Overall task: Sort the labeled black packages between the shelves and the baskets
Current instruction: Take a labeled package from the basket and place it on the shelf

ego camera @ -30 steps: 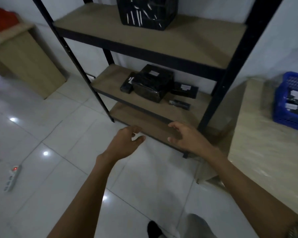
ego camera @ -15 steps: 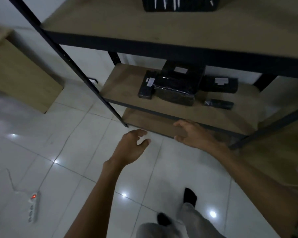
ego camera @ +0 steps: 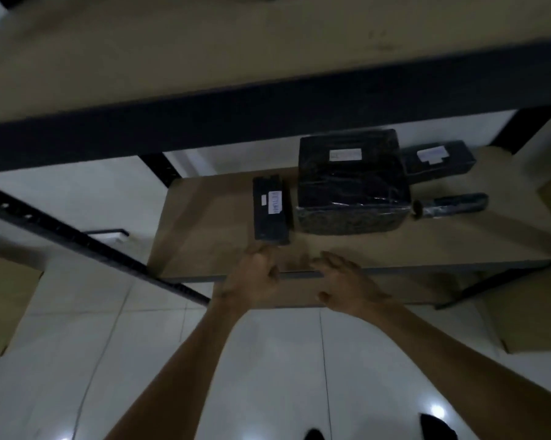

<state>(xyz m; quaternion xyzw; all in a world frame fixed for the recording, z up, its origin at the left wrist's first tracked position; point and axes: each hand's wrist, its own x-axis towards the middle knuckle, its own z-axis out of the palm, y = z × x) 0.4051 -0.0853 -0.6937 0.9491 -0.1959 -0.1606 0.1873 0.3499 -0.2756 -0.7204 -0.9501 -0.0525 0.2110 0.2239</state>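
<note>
Because we place everything by the big box (ego camera: 352, 185), frame post (ego camera: 86, 246): well to its left, a black upright that carries the shelving and plays no part in the sorting.
Middle shelf (ego camera: 204, 236): the board under the big box, bare on its left part; we judge there is room there for more packages.
Left hand (ego camera: 255, 277): in front of the big box and a little to its left, over the shelf's front edge, fingers loosely curled, holding nothing. Its fingertips sit at the near end of the slim packet, and we cannot tell if they touch.
Slim packet (ego camera: 271, 214): just beside the big box's left face, lying flat with its white label (ego camera: 274, 202) up so it can be checked; likely our next pick.
Right hand (ego camera: 347, 281): straight in front of the big box, fingers relaxed and apart, empty, probably ready to steady or take a second package.
Flat packet (ego camera: 439, 160): behind the big box's right corner, marked side up.
Roll (ego camera: 452, 204): right of the big box, lying on its side.
</note>
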